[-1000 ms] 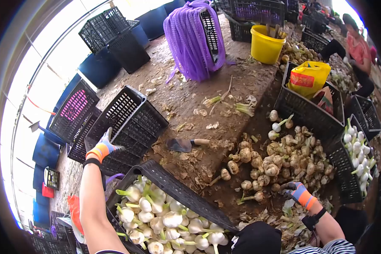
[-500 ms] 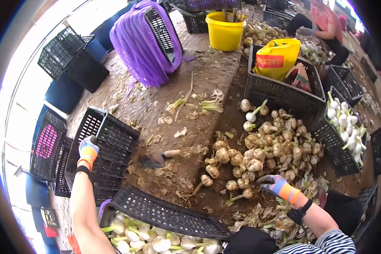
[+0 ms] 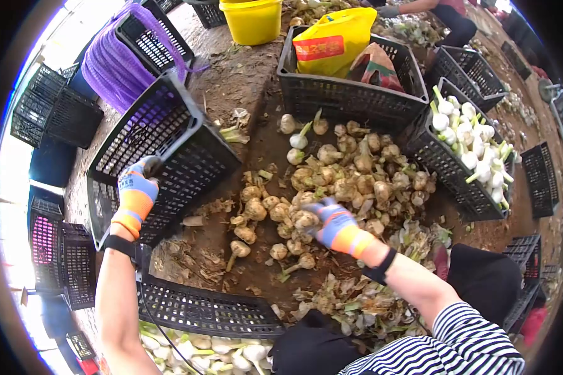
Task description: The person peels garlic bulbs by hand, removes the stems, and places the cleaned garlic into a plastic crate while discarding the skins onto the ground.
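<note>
My left hand [image 3: 137, 187], in a blue and orange glove, is closed on the edge of a black plastic crate [image 3: 197, 162]. The crate is lifted and tilted, and looks empty. My right hand [image 3: 338, 226], gloved alike, is over the left part of a pile of unpeeled garlic bulbs [image 3: 347, 181]; its fingers are blurred by motion, and whether they hold anything cannot be made out. Below the left crate, another black crate [image 3: 209, 310] holds clean white garlic [image 3: 231, 353] near my legs.
A black crate [image 3: 350, 103] with a yellow bag [image 3: 331, 47] stands behind the pile. To the right, a crate [image 3: 456, 178] holds white garlic. Purple netting [image 3: 116, 62], a yellow bucket [image 3: 250, 22] and a person's gloved hand [image 3: 388, 11] are farther back. Peelings [image 3: 350, 300] lie near my knees.
My left hand has raised the empty crate and swung it rightward over the trowel's spot. My right hand has moved left and up over the bulbs. The whole view has shifted.
</note>
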### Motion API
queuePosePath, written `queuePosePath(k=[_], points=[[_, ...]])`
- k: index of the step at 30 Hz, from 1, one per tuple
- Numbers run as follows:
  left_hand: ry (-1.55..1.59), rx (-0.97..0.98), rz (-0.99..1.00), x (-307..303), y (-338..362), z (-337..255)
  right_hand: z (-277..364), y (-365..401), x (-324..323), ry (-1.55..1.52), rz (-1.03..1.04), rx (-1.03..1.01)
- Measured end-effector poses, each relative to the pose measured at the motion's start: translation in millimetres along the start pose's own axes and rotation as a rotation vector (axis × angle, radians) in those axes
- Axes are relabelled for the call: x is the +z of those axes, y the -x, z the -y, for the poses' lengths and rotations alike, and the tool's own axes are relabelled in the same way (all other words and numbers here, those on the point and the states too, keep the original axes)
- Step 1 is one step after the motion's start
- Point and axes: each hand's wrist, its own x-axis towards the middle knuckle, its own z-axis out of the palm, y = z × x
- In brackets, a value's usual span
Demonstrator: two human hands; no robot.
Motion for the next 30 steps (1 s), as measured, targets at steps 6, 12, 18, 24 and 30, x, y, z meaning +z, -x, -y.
queuePosePath(k=[6, 12, 18, 24, 30], points=[[-0.426, 0.139, -0.109, 21.0, 46.2, -83.9, 7.8, -25.9, 26.6, 0.388, 0.203, -0.012], [0.233, 0.118, -0.29, 88.8, 159.4, -173.1, -54.2, 4.4, 28.3, -0.219, -0.115, -0.121], [1.515, -0.45, 0.282, 139.0, 251.1, -317.3, 6.0, 131.0, -54.8, -1.569, -0.069, -0.393], [0.97, 0.233, -0.155, 137.1, 292.8, -374.4, 11.6, 216.7, -153.8, -1.641, 0.038, -0.293], [0.522, 0.473, -0.277, 125.8, 339.5, -436.0, 34.9, 282.3, -179.8, -1.698, -0.058, -0.403]])
